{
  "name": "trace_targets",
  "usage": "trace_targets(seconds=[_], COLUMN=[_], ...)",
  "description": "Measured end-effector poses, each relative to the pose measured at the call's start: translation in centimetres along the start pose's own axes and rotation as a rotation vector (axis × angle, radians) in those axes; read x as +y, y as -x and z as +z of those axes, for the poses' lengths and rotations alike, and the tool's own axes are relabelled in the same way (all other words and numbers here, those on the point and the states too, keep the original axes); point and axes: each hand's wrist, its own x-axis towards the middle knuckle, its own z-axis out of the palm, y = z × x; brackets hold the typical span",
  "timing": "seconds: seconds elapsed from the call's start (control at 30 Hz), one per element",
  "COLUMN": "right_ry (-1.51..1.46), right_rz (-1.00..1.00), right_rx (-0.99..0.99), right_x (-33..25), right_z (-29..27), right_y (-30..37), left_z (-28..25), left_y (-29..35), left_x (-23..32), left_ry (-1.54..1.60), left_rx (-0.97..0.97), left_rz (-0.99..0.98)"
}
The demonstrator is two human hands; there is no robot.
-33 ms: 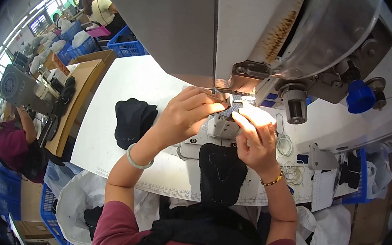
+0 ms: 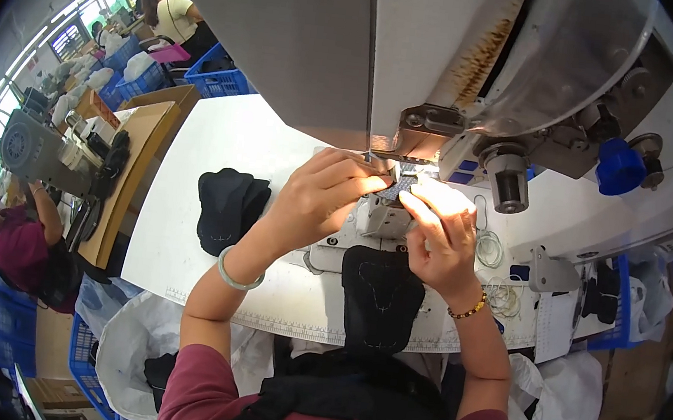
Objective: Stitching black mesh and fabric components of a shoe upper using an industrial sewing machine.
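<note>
Under the head of a white sewing machine [image 2: 306, 41], my two hands meet at a small dark grey textured fabric piece [image 2: 393, 190]. My left hand [image 2: 323, 194] pinches its left side, thumb and fingers pressed together. From the other side my right hand [image 2: 442, 226] grips its right edge, brightly lit by the machine lamp. The fingers hide most of the piece and the needle area. Just below lies a black shaped fabric panel [image 2: 381, 298] with light stitch lines, reaching over the table's front edge. A small stack of similar black panels [image 2: 228, 210] rests left of my left wrist.
The white table [image 2: 158, 248] has a ruler strip along its front edge. Loose pale cord [image 2: 501, 297] lies to the right. White cloth bags [image 2: 130, 344] hang below, and a blue crate [image 2: 623, 305] stands at right. Co-workers [image 2: 177, 22] sit at the left.
</note>
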Motion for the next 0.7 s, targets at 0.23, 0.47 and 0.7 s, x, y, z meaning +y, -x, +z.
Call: trace_targets(seconds=[0.23, 0.47, 0.7], right_ry=[-0.005, -0.015, -0.031], right_rz=[0.034, 0.063, 0.079], right_rx=[0.021, 0.014, -0.005], right_x=[0.4, 0.7, 1.1], right_z=[-0.1, -0.2, 0.0], right_y=[-0.2, -0.4, -0.1], left_z=[0.0, 0.9, 0.7], left_y=[-0.2, -0.4, 0.6], left_x=[1.2, 3.4, 1.0], left_ry=[-0.077, -0.370, 0.072], left_rx=[-0.026, -0.085, -0.003], left_rz=[0.015, 0.096, -0.019])
